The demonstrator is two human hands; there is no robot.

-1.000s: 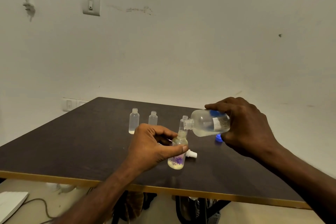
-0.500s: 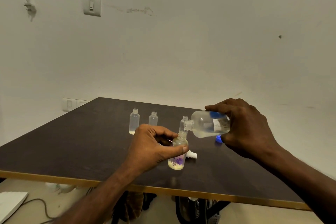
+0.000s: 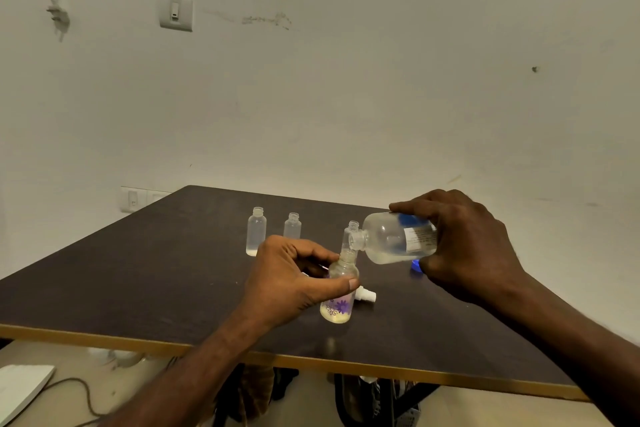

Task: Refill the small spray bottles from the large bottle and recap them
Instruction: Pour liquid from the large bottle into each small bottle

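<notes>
large bottle (image 3: 391, 237) tipped, right hand (image 3: 471, 243) grips | left hand (image 3: 291, 277) pinches flowered bottle (image 3: 339, 291)

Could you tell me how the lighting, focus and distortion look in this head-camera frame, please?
Head view: dim, warm, even light; soft shadows under the left hand and right hand; wide-angle bowing along the table edge; the large bottle and flowered small bottle are reasonably sharp, the blue cap glows oversaturated.

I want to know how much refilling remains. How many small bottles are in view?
4. One with purple flowers is held by the left hand; two stand uncapped behind it; one is partly hidden behind the large bottle's mouth.
</notes>
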